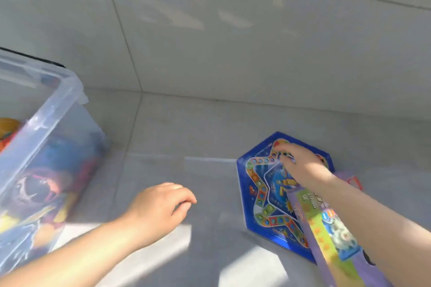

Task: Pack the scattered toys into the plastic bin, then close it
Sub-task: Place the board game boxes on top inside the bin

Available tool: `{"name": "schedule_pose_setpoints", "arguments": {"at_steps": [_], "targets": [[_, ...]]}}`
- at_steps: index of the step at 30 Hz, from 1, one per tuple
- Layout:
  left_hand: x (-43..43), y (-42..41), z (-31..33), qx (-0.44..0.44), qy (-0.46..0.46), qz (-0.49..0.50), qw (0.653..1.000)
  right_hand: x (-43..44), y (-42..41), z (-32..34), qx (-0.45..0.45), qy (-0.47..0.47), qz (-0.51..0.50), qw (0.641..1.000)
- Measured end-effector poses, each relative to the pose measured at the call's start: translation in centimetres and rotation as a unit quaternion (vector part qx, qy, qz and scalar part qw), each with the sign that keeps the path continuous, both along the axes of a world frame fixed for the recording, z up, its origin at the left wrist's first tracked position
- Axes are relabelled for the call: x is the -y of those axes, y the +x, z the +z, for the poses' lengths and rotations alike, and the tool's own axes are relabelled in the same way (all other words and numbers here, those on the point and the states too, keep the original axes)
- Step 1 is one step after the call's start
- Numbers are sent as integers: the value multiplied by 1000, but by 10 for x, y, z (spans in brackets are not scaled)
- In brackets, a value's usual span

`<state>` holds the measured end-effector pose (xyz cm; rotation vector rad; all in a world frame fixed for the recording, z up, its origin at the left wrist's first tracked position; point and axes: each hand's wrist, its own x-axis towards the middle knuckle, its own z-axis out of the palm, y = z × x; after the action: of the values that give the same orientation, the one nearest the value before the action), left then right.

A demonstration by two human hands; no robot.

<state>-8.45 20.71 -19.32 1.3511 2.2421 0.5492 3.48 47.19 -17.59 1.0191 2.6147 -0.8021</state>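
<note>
Right hand (300, 165) reaching onto blue hexagonal game board (263, 193), fingertips curling down on its far part, likely hunting for edge since flat piece is lying flush on floor (186, 135); actual grip not resolvable through blur. Purple box (326, 228) lying across board's near right side under forearm, probably complicating lift. Left hand (161, 202) hovering between bin and board, fingers loosely curled, holding nothing, likely standing by to assist. Plastic bin (58, 105) sitting at left, top open, toys (42, 184) showing through wall
</note>
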Motion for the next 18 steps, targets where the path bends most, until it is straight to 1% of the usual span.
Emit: {"name": "schedule_pose_setpoints", "arguments": {"at_steps": [2, 3, 4, 5, 6, 7, 8, 9, 11, 13, 14, 16, 18], "targets": [[-15, 18, -25, 33, -98, -63, 993, -19, 50, -13, 19, -6, -104, 994], [-20, 25, -36, 40, -140, -95, 985, -24, 72, -20, 34, 3, -137, 990], [-28, 30, -41, 58, -186, -99, 976, -28, 90, -25, 43, 29, -154, 987], [-37, 34, -45, 66, -205, -86, 973, -30, 105, -28, 45, 71, -163, 983], [-46, 38, -49, 75, -207, -63, 973, -33, 117, -30, 41, 108, -180, 977], [-57, 43, -51, 94, -196, -26, 976, -35, 127, -30, 34, 124, -212, 969], [-70, 49, -54, 135, -177, 34, 974, -37, 136, -30, 30, 114, -250, 961], [-85, 55, -54, 186, -147, 106, 966, -40, 146, -31, 35, 95, -286, 953], [-112, 70, -48, 289, -96, 227, 925, -47, 172, -36, 80, 54, -344, 934], [-132, 83, -47, 356, -64, 287, 887, -52, 199, -39, 104, -7, -395, 913], [-137, 87, -47, 377, -52, 310, 871, -52, 209, -40, 95, -53, -425, 899], [-142, 89, -52, 379, -54, 351, 854, -54, 224, -45, 77, -135, -472, 868], [-145, 87, -58, 354, -83, 380, 850, -56, 229, -48, 96, -154, -469, 865]]}}
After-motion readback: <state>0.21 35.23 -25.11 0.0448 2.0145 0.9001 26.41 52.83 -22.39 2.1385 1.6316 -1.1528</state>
